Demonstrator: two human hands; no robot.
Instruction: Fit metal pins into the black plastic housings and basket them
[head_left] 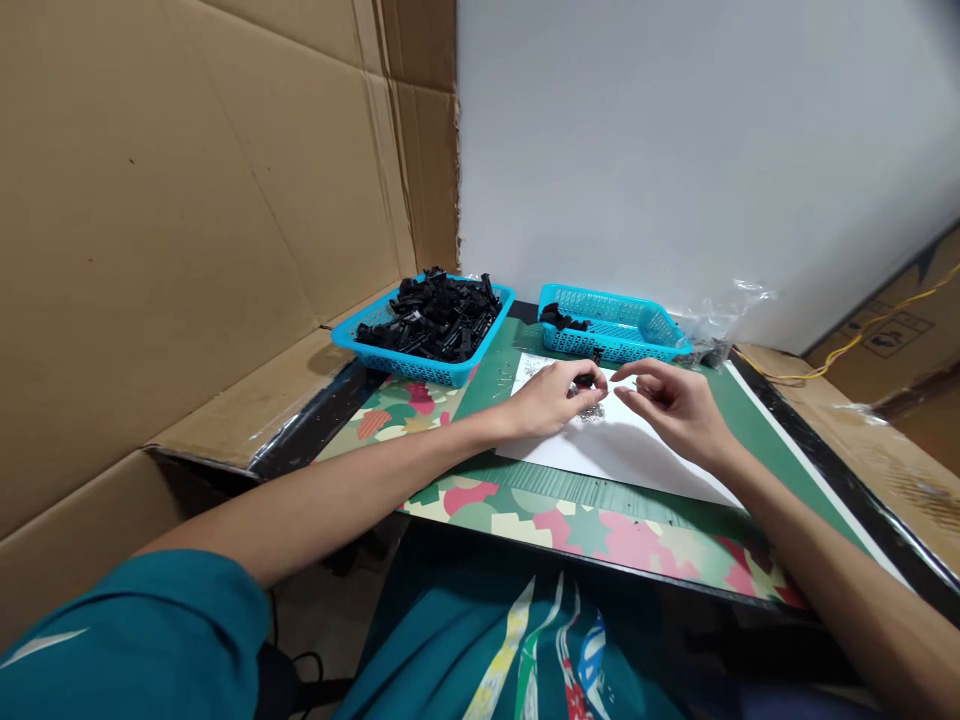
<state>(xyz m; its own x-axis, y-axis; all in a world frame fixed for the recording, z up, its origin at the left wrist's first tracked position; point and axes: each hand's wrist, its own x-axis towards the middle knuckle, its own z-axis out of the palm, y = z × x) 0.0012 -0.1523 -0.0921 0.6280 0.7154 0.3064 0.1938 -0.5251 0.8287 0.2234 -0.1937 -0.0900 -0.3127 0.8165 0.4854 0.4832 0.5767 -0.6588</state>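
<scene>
My left hand [551, 398] is closed on a small black plastic part [583, 380], with thumb and forefinger around it over the white sheet [630, 450]. The fingers cover much of the part, so its full shape is hidden. Just to its right is my right hand [675, 405], its fingers curled and the tips of thumb and forefinger slightly apart. I see nothing between those tips. Below the left fingertips, a small heap of shiny metal pieces [592, 413] lies on the sheet; they are too small to tell their kind.
At the back left, a blue basket [409, 368] is heaped with black plastic parts [442, 315]. A second blue basket [622, 300] at the back holds a few black pieces [561, 318]. Beside it lies a clear plastic bag [720, 320]. Cardboard [225, 180] walls the left side.
</scene>
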